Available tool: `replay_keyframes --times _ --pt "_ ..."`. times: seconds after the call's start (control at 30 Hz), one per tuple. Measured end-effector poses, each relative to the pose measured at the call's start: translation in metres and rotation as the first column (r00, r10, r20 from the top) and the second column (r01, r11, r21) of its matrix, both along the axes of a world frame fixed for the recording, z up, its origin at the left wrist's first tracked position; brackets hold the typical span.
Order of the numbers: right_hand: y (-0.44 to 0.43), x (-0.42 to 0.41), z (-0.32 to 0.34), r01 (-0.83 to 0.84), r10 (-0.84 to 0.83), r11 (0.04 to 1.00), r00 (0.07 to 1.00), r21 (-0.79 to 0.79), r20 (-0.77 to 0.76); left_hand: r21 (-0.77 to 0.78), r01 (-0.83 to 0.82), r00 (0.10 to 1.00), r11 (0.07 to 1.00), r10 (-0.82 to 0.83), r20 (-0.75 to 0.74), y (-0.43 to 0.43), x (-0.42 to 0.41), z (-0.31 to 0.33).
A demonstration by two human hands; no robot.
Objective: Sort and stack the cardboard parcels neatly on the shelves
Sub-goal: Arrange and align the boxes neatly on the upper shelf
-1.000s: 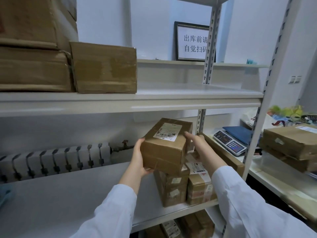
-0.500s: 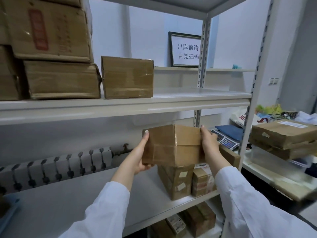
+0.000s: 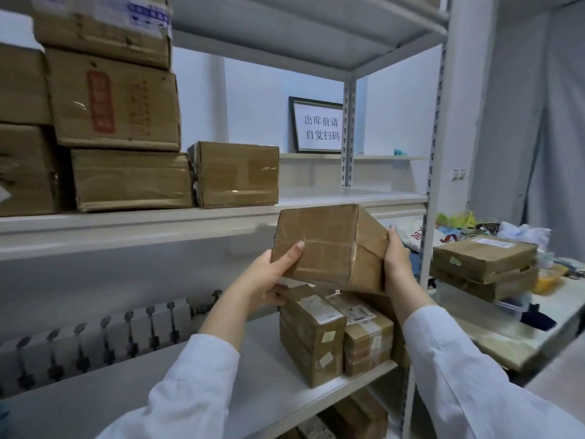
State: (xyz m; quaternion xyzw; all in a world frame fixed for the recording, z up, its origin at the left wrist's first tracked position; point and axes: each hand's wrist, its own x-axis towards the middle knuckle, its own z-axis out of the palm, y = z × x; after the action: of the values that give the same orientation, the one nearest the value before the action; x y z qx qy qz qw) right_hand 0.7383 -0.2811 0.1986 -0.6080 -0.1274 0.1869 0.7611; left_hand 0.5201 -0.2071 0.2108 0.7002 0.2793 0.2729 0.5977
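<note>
Fingers of the left hand (image 3: 264, 275) were hidden under the held parcel (image 3: 329, 245); the framed sign (image 3: 316, 125) had its right edge behind the upright (image 3: 348, 153); the top box (image 3: 101, 36) bore a label blurred unreadable; the lowest parcels (image 3: 357, 416) were cut off below.

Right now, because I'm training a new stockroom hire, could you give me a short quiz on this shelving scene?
1. True or false: the taped parcel is held by the left hand alone.
2. What stands on the lower shelf beneath that parcel? A) two small labelled parcels B) a bucket C) a pile of books
3. Fill in: in this view the framed sign appears to the ___ of the lone box on the upper shelf.

Key: 1 false, the right hand holds it too; 2 A; 3 right.
</note>
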Motion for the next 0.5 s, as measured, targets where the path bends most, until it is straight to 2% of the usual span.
replay_keyframes --times 0.2,0.3,0.37,0.5 --pt "-0.020 0.005 0.043 0.031 -0.041 0.996 0.991 0.078 0.127 -0.060 0.040 0.955 0.997 -0.021 0.295 -0.016 0.010 0.025" --pt "-0.029 0.019 0.070 0.014 -0.077 0.967 0.968 0.253 0.240 -0.063 0.051 0.889 0.997 -0.017 0.458 -0.023 0.023 0.047" --pt "-0.032 0.025 0.093 -0.064 -0.060 0.939 0.938 0.338 0.343 -0.036 0.035 0.839 0.999 -0.010 0.544 -0.029 0.037 0.062" --pt "-0.010 0.051 0.112 -0.280 0.121 0.917 0.874 0.285 0.472 -0.025 -0.081 0.767 0.996 0.079 0.637 -0.036 0.060 0.080"
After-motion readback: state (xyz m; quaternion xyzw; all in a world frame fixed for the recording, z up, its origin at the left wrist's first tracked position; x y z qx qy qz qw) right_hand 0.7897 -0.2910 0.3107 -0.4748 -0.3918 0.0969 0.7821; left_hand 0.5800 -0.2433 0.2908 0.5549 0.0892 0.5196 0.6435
